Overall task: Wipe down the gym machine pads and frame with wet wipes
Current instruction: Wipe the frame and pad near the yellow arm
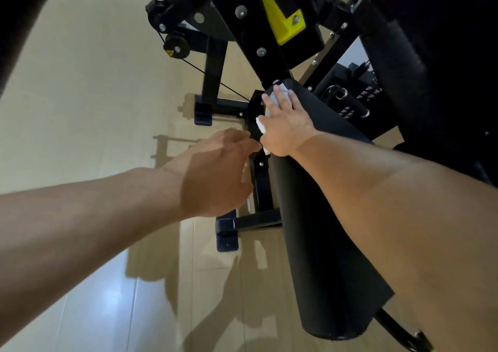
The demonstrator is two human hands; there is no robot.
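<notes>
Right hand (283, 125) flat, fingers spread, pressing wipe (260, 125) on pad (323, 216) | left hand (215, 173) fingers perhaps loosely curled

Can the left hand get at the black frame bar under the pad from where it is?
Probably yes. The left hand hovers open beside the frame bar, nothing between them; the right hand presses the wipe on the pad above.

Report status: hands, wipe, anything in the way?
Right hand presses wet wipe flat on black pad. Left hand beside it, apparently empty. Nothing blocking.
</notes>
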